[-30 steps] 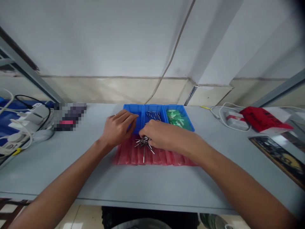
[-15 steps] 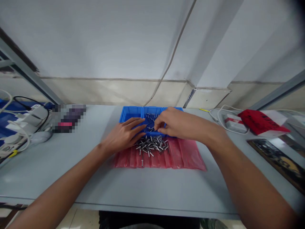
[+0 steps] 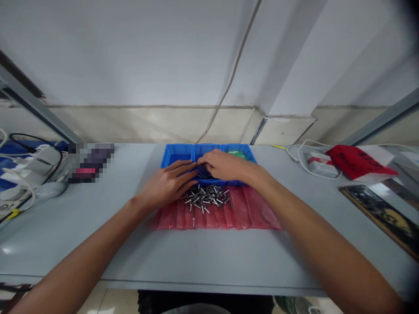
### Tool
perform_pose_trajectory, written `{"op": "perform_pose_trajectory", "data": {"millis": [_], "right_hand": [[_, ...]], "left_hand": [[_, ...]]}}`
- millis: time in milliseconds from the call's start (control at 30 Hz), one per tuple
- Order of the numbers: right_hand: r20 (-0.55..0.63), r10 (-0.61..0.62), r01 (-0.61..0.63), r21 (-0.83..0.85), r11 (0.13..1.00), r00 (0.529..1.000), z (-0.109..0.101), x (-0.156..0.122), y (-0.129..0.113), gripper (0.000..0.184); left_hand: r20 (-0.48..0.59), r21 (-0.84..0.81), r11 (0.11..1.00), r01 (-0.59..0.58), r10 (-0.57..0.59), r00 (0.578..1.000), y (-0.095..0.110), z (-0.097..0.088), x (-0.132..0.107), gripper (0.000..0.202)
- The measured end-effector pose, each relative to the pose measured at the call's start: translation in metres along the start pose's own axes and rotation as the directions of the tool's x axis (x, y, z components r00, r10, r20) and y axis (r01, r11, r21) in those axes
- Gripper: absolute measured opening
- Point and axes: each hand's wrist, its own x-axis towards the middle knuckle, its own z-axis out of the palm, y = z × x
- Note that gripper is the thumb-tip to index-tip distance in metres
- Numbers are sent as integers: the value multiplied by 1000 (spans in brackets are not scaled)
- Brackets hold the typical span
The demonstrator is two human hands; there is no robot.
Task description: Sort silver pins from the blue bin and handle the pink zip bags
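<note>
A blue three-compartment bin [image 3: 178,149] stands against the back of the table. My left hand [image 3: 170,179] lies palm down over its front left side, fingers stretched out and slightly apart, holding nothing visible. Over the middle compartment, my right hand [image 3: 221,163] has its fingers bent together, and whatever they hold is hidden. That hand covers most of what lies in this compartment. In front of the bin, a pile of silvery blind rivets [image 3: 209,197] rests on pink-red plastic bags [image 3: 255,213]. Green packets [image 3: 238,154] show in the right compartment.
White plugs and cables [image 3: 32,170] crowd the far left, beside a pixelated dark object [image 3: 91,163]. To the right lie a white box [image 3: 322,165] with a cable, a red packet [image 3: 358,162] and a dark phone-like slab [image 3: 382,218]. A wall rises behind.
My right hand has moved left across the middle compartment, uncovering the green packets in the right one and hiding the small pieces beneath it. My left hand stays almost still. The view has shifted slightly.
</note>
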Motion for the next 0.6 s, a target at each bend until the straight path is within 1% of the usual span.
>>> {"op": "perform_pose_trajectory", "data": {"millis": [100,167,333,500,600], "right_hand": [[-26,84,-86,-57,995,996,-3,-2,-2,45],[-3,103,-103,-76,992,995,-2,-3,-5,43],[117,51,-49,-13,999,992,-3,-4,-16,33],[160,35,-44,52,998,987,-5,-3,-20,37],[181,50,-64,72,995,982,-5,-2,-20,36]], "left_hand": [[5,-1,1000,-6,6,1000,0,0,0,27],[-6,-1,1000,-14,14,1000,0,0,0,27],[-6,12,1000,-17,17,1000,1,-1,2,26],[1,21,999,-25,25,1000,2,-3,3,27],[8,14,999,-30,30,1000,2,-4,2,28]]}}
